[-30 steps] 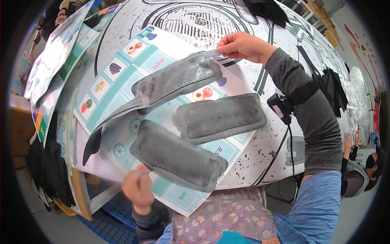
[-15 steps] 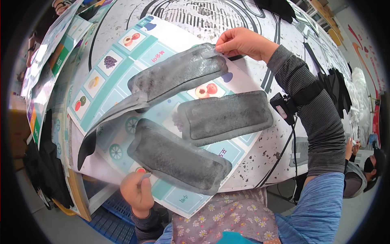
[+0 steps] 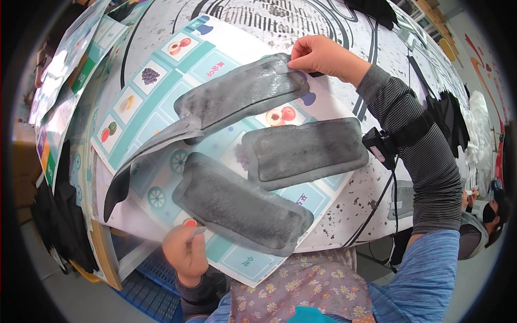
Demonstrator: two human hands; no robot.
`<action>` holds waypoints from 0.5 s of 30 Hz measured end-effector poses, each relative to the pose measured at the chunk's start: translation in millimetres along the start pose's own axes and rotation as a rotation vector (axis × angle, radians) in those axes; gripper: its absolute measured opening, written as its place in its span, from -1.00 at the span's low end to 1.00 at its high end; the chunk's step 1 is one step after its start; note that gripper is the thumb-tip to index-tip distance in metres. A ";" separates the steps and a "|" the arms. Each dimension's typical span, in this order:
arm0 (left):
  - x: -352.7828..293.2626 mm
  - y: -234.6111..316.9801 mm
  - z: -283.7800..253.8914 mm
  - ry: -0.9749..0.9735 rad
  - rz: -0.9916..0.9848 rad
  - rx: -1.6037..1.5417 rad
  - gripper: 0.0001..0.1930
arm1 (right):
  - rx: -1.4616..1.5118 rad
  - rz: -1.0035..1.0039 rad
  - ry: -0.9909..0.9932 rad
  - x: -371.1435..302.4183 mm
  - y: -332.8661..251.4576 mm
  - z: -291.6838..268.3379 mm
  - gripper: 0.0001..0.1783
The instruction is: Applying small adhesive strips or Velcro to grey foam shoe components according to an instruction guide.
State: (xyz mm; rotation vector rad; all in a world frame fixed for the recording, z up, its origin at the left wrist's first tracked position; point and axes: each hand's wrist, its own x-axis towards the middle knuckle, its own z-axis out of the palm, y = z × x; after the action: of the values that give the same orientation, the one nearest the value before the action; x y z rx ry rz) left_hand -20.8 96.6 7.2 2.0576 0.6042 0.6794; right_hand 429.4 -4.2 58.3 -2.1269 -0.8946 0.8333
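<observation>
A thin translucent sheet carrying dark grey rectangular pads is stretched out between my hands. My right hand pinches its far corner, beside the far grey pad. Closer to me, the fingers of my left hand are closed on its near left corner. Two more pads, the right grey pad and the near grey pad, lie flat-looking across the middle. At the left, a dark strip of it curls downward, seen almost edge-on. Beneath it lies a printed fruit-picture sheet, partly covered.
The table has a white cover with black lines and specks. Glossy printed sheets stand at the left. Black cloth-like items lie at the right. A blue crate sits below the table edge. Another person is at far right.
The scene has shifted slightly right and up in the picture. Both hands keep their hold on the translucent sheet, with little other change.
</observation>
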 end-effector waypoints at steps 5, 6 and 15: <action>6.2 3.8 1.2 -0.018 0.035 -0.003 -0.92 | -0.248 -0.018 0.032 3.4 -13.1 10.2 -0.65; 8.6 4.8 1.9 -0.014 0.035 0.000 -0.92 | -0.327 -0.056 0.052 4.6 -14.5 11.4 -0.61; 9.9 10.3 -5.5 -0.046 -0.078 -0.176 -0.92 | -0.329 -0.620 0.134 -35.9 -82.2 54.2 -0.80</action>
State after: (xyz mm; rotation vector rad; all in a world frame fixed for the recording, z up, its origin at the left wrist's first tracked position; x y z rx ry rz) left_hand -15.4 100.8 20.9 1.8719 0.5745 0.6159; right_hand 340.1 30.0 101.2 -1.9483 -1.5854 0.2337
